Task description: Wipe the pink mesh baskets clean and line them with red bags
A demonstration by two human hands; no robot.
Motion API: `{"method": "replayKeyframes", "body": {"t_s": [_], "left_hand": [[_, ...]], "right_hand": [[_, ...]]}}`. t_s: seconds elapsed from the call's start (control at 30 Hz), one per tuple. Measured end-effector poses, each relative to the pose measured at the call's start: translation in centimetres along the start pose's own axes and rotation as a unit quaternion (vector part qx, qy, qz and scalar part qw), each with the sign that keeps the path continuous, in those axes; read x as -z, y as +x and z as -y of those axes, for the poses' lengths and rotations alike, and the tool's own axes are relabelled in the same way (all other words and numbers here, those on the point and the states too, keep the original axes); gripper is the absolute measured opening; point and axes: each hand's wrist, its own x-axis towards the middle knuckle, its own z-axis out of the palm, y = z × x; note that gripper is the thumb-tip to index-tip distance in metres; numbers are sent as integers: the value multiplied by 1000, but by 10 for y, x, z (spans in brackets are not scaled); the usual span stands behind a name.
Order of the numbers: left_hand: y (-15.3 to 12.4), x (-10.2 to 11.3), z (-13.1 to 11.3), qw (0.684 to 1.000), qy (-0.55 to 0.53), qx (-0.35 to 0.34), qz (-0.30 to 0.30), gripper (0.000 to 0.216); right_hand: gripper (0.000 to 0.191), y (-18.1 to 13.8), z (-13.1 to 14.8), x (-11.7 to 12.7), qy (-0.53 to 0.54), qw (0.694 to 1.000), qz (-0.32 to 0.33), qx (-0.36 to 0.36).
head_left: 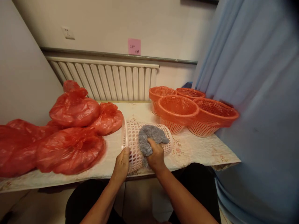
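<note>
A pale pink plastic mesh basket [132,137] lies on its side near the front edge of the table [201,149], its rim turned to the left. My left hand [121,164] grips the basket's rim at the lower left. My right hand [156,155] is closed on a grey cloth [150,137] and presses it against the basket's outer wall. Both forearms reach up from the bottom of the view.
Several tied red plastic bags [70,149] fill the table's left half. Several orange mesh baskets [177,110] stand at the back right. A white radiator [105,79] runs along the wall behind. A blue curtain [257,93] hangs on the right.
</note>
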Motion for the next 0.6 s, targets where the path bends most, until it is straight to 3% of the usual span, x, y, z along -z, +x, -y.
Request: {"method": "replayKeyframes", "body": {"t_s": [0.13, 0.27, 0.4, 0.6], "left_hand": [[3, 0, 3, 1000, 3, 0, 5, 51], [3, 0, 3, 1000, 9, -7, -3, 51], [-1, -1, 4, 1000, 7, -12, -1, 52], [-15, 2, 24, 999, -16, -27, 36, 52]], "right_hand": [[34, 7, -51, 16, -33, 991, -39, -124], [34, 6, -87, 28, -46, 976, -71, -199], [33, 1, -99, 30, -45, 965, -103, -238], [31, -1, -95, 32, -40, 962, -112, -246]]}}
